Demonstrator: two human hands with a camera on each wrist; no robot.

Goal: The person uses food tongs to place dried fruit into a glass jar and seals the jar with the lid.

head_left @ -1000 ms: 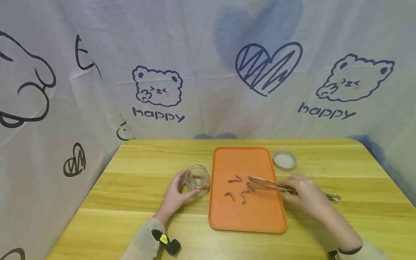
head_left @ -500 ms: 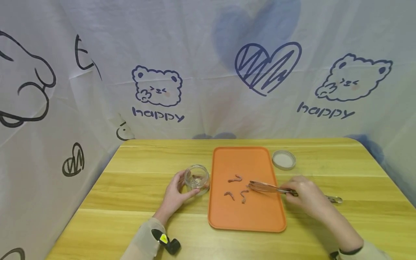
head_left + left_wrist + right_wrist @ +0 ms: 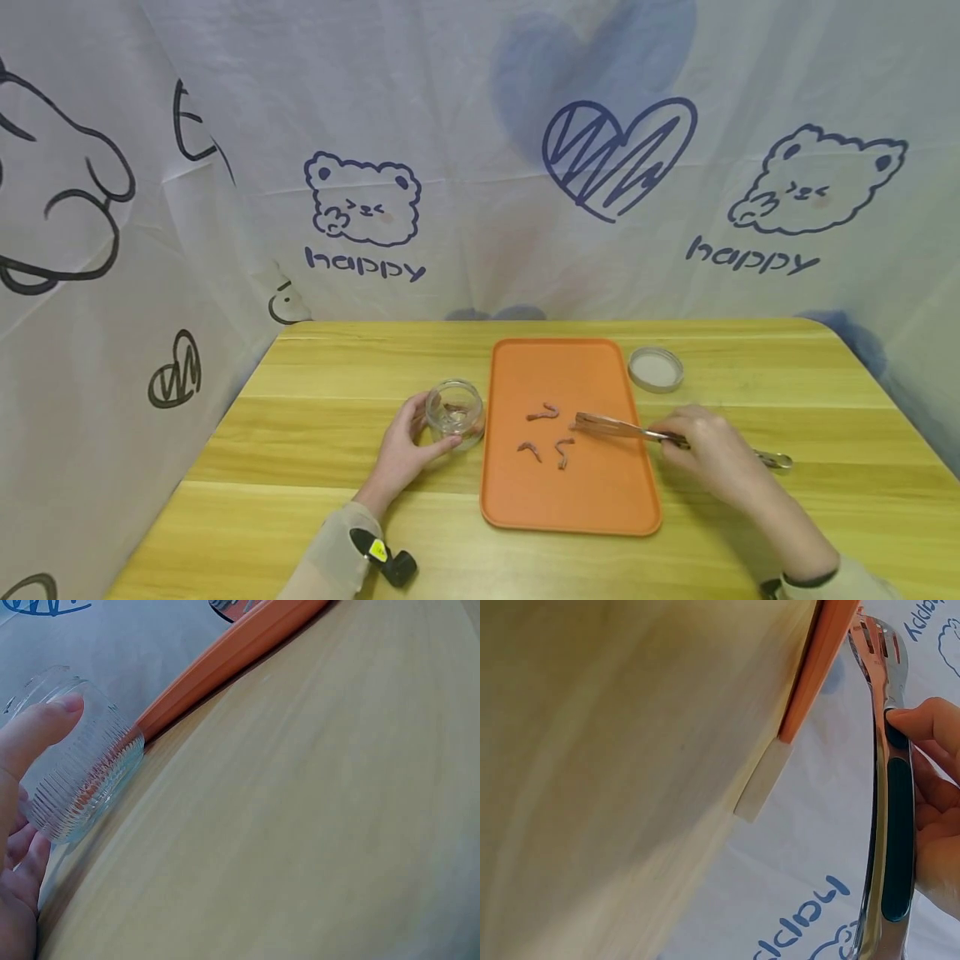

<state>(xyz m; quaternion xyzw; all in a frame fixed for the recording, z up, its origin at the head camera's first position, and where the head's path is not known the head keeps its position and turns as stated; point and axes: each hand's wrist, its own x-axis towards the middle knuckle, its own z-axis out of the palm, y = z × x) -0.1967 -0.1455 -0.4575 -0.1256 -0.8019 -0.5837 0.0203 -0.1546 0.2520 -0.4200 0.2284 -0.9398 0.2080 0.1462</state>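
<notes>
Silver metal tongs (image 3: 897,832) have closed together over the orange rectangular tray (image 3: 558,504).
Right hand (image 3: 703,440) grips them; left hand (image 3: 403,450) holds a clear glass jar (image 3: 454,408).

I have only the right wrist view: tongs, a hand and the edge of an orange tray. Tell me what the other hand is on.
Observer: The left hand grips a clear glass jar, just left of the orange tray in the head view.

Operator: Now report what lies on the table to the tray's right.

Observer: A round lid lies there on the wooden table, near the tray's far right corner.

Operator: Good. Count what lies in the tray, left of the metal tongs' tips.

Observer: Three thin, bent worms, lying apart from one another.
</notes>
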